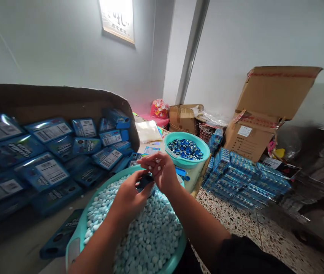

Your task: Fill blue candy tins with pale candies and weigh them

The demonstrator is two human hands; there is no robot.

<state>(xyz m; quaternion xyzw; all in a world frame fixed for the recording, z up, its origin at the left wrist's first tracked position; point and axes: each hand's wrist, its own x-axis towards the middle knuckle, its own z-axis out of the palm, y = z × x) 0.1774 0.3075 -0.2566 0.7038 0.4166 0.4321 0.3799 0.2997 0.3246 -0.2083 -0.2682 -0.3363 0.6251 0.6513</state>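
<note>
My left hand point(129, 198) and my right hand point(160, 169) meet over a large teal basin point(78, 232) heaped with pale blue candies point(147, 236). Both hands are closed around a small dark blue container point(145, 180) held between them; my right fingers curl over its top. Beyond my hands stands a smaller teal bowl point(204, 154) holding several shiny blue caps point(185, 148). A flat dark blue pack point(61, 236) lies to the left of the big basin.
A big cardboard box point(65, 101) at left holds several blue packets point(43, 171). Stacks of blue packs point(244, 177) sit on the speckled floor at right, beside open cartons point(264, 114). White bag point(147, 131) and pink items lie behind.
</note>
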